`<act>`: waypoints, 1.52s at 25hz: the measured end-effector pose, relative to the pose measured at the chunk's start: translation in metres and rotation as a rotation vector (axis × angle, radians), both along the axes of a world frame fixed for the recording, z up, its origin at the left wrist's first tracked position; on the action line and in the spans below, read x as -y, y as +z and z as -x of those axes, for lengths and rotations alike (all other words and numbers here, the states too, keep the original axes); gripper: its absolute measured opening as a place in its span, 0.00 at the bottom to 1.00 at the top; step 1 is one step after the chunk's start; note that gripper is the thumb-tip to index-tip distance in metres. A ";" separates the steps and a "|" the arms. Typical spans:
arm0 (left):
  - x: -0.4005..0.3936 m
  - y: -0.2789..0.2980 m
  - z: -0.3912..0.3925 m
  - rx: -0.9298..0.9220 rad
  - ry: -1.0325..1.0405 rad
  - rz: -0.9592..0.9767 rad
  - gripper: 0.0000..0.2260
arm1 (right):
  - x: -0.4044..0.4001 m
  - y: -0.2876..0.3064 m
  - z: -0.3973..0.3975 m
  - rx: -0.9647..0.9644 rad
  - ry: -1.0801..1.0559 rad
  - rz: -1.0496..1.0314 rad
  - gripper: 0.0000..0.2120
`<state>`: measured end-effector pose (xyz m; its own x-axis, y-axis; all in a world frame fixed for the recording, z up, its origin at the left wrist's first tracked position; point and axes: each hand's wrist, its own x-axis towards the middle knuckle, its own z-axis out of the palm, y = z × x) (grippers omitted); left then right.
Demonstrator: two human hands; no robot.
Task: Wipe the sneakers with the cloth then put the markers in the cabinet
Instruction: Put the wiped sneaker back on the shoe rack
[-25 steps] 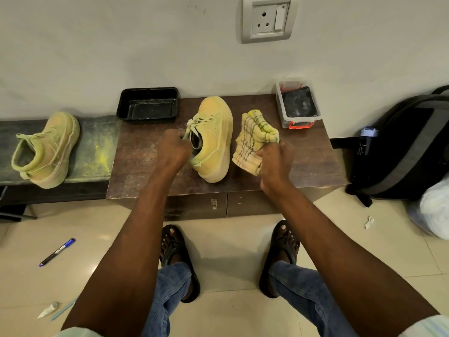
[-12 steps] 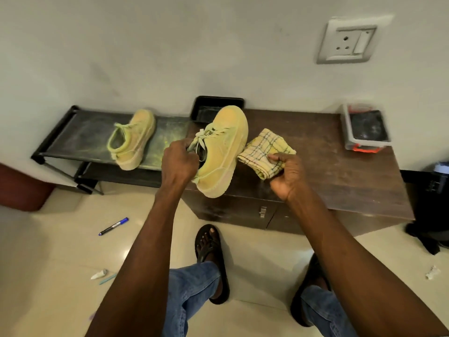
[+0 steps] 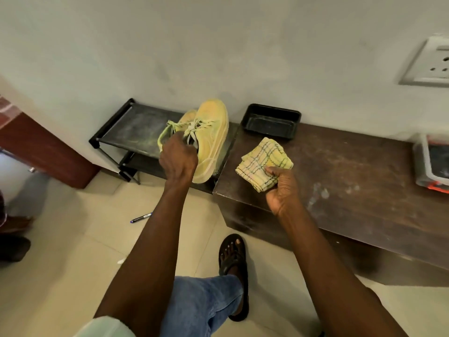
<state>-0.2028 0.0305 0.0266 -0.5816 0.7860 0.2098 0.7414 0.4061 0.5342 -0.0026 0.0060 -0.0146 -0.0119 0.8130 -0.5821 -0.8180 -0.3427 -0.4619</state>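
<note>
a plain off-white wall fills the upper half, with a white socket plate at its right edge. against it stands a low dark wooden cabinet, its top scuffed and dusty, and just left of it a black metal shoe rack with two shelves (the upper one smeared with yellowish dust). the floor is pale beige tile, softly lit, with grout lines showing. a reddish-brown piece of furniture stands at the far left.
</note>
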 end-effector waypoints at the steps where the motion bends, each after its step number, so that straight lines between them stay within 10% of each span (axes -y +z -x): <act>1: -0.011 -0.004 0.003 0.006 -0.005 0.008 0.11 | -0.002 -0.004 0.004 0.006 0.004 -0.001 0.17; 24: -0.096 -0.059 0.011 -0.058 -0.091 0.233 0.11 | -0.015 -0.031 0.010 0.123 0.017 0.005 0.16; 32: -0.047 -0.057 0.044 0.124 0.141 -0.248 0.15 | -0.013 -0.036 0.015 0.145 0.051 0.000 0.16; 38: -0.051 -0.070 0.069 0.233 0.083 0.220 0.22 | -0.009 -0.033 0.018 0.144 0.052 -0.010 0.16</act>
